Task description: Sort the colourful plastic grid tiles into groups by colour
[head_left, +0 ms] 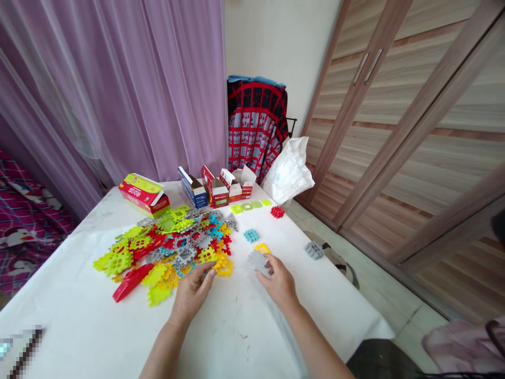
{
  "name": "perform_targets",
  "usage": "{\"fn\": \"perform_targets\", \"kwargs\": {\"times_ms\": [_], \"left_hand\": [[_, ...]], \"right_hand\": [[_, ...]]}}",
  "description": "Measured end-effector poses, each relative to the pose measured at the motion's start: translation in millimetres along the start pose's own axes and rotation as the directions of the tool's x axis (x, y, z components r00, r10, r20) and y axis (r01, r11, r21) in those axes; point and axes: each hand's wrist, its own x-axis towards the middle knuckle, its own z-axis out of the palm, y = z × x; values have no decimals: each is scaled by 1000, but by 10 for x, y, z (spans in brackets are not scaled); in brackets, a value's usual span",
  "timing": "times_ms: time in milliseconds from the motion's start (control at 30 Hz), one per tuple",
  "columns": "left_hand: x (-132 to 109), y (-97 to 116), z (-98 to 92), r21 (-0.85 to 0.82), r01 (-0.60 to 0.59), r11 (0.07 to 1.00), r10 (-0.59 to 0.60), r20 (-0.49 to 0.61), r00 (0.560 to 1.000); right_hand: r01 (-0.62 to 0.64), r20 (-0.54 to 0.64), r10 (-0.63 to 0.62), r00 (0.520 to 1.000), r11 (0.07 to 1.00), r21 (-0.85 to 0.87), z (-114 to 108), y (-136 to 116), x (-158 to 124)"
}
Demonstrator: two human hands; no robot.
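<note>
My right hand (279,283) has its thumb and fingers closed on a flat grey interlocking plastic tile (258,262) with notched edges, over the white tabletop. A yellow tile (262,247) lies just beyond those fingers, partly hidden. At the near right edge of a heap of coloured interlocking tiles (185,239), my left hand (194,290) is half curled. Its thumb and forefinger are a little apart, with nothing visible between them. Closest to these fingertips is a yellow gear-edged tile (224,265).
Small stacks in teal (251,235), red (277,211) and grey (314,250) stand to the right. Lime tiles (248,206) form a row behind. Open boxes (215,192) and a red-and-lime box (144,193) line the back; a white bag (290,171) is beyond. A red piece (132,282) lies left.
</note>
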Motion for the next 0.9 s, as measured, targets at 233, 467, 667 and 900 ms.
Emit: {"fn": "perform_targets", "kwargs": {"times_ms": [233, 467, 667, 900], "left_hand": [[-9, -3, -19, 164, -88, 983, 115, -164, 980], [-28, -82, -83, 218, -48, 975, 130, -378, 917], [-54, -160, -133, 192, 13, 981, 74, -438, 896], [-163, -302, -316, 216, 139, 966, -8, -516, 857]], "right_hand": [[-327, -154, 297, 942, 916, -234, -533, 687, 230], [-352, -119, 332, 936, 900, -259, -620, 774, 252], [-336, -106, 319, 942, 876, -346, -636, 706, 246], [-355, -108, 342, 933, 834, -423, -639, 689, 261]]}}
